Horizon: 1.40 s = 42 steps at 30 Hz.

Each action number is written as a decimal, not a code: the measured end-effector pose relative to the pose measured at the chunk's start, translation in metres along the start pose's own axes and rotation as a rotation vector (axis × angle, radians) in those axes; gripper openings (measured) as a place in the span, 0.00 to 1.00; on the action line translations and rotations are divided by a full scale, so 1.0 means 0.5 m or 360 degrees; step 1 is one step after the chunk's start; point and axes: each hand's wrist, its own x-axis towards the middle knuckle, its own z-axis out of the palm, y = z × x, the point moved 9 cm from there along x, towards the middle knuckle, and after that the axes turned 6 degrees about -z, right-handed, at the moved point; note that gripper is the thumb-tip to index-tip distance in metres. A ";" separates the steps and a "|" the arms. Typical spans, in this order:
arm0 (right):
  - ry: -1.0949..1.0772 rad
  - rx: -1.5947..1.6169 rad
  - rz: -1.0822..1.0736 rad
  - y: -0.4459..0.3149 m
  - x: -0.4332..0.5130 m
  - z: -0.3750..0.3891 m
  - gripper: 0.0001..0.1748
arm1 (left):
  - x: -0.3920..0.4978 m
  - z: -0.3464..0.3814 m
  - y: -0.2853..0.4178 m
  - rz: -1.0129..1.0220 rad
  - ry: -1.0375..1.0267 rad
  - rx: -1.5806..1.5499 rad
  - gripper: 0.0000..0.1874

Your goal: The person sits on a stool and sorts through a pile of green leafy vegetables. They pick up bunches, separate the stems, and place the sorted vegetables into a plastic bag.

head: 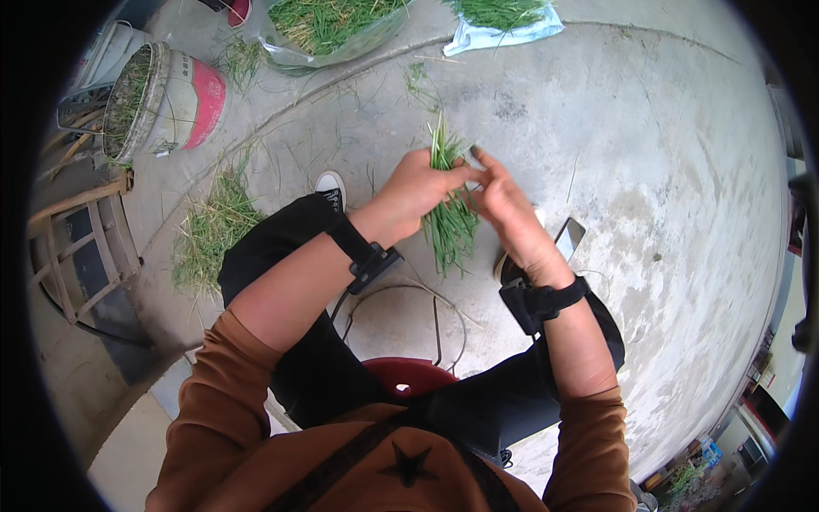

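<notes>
My left hand [416, 189] is closed around a small bunch of thin green grass-like stalks [451, 224], pale ends pointing away from me and green tips hanging toward my lap. Beside it, on the right, my right hand [502, 195] has its fingers spread, the fingertips at the bunch near the left thumb; whether they pinch a stalk is unclear. Several loose leafy stems [419, 83] lie on the concrete floor beyond the bunch. A heap of mixed green and yellowed stalks [214, 230] rests on the floor left of my knee.
A tilted bucket [173, 99] with plant scraps stands at upper left. Farther off are a clear plastic bag [333, 57] of stalks and more greens on a light blue bag [505, 40]. A phone [570, 238] is by my right wrist; a wooden frame [96, 246] stands left. I sit on a red stool [409, 374].
</notes>
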 end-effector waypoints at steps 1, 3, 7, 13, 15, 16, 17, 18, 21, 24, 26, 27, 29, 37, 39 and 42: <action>-0.0081 -0.0038 0.0016 0.004 -0.002 0.018 0.50 | 0.006 0.004 -0.005 0.0018 0.0045 -0.0001 0.07; -0.0104 -0.0234 -0.0030 0.015 0.007 0.039 0.53 | 0.008 0.000 -0.008 0.0087 0.0214 0.0160 0.06; 0.0041 -0.0018 0.0253 0.059 0.003 0.013 0.32 | -0.001 0.064 -0.045 -0.0204 -0.0388 -0.0012 0.08; 0.0340 -0.0027 0.0545 0.071 0.025 -0.116 0.04 | 0.004 0.031 -0.043 -0.0169 0.0142 0.0114 0.23; 0.0380 -0.0004 0.0439 0.052 0.085 -0.178 0.04 | 0.001 0.032 -0.068 -0.0250 0.0169 0.0068 0.24; 0.0495 0.0094 0.0435 0.050 0.118 -0.217 0.04 | 0.000 0.035 -0.080 -0.0269 0.0147 -0.0007 0.23; 0.0542 0.0192 0.0403 0.045 0.158 -0.249 0.04 | -0.002 0.035 -0.092 -0.0289 0.0147 -0.0077 0.23; 0.0646 0.0272 0.0481 0.048 0.193 -0.288 0.04 | 0.000 0.038 -0.098 -0.0255 0.0116 -0.0176 0.21; 0.0963 0.0739 0.0338 0.018 0.348 -0.394 0.04 | 0.003 0.027 -0.073 0.0116 0.0270 0.0214 0.16; 0.0726 0.1012 -0.0134 -0.067 0.519 -0.452 0.33 | 0.004 0.018 -0.097 -0.0076 0.0297 0.0158 0.13; 0.0969 0.0879 -0.0108 -0.050 0.552 -0.496 0.45 | 0.002 0.014 -0.094 -0.0105 0.0308 0.0130 0.13; 0.1024 0.0790 -0.0134 -0.043 0.561 -0.505 0.47 | -0.002 0.010 -0.094 -0.0128 0.0326 0.0097 0.13; 0.1075 0.0504 -0.0162 -0.017 0.554 -0.491 0.47 | -0.009 0.013 -0.089 -0.0125 0.0343 0.0041 0.13; 0.0187 -0.0239 -0.0430 -0.073 0.628 -0.144 0.11 | -0.085 0.033 -0.072 -0.0098 0.0490 -0.0211 0.09; -0.0241 -0.1134 -0.0554 -0.080 0.678 -0.012 0.12 | -0.104 0.029 -0.065 -0.0106 0.0522 -0.0275 0.08; -0.0533 -0.2151 -0.0681 -0.032 0.739 0.111 0.21 | -0.118 0.018 -0.050 -0.0066 0.0525 -0.0348 0.08</action>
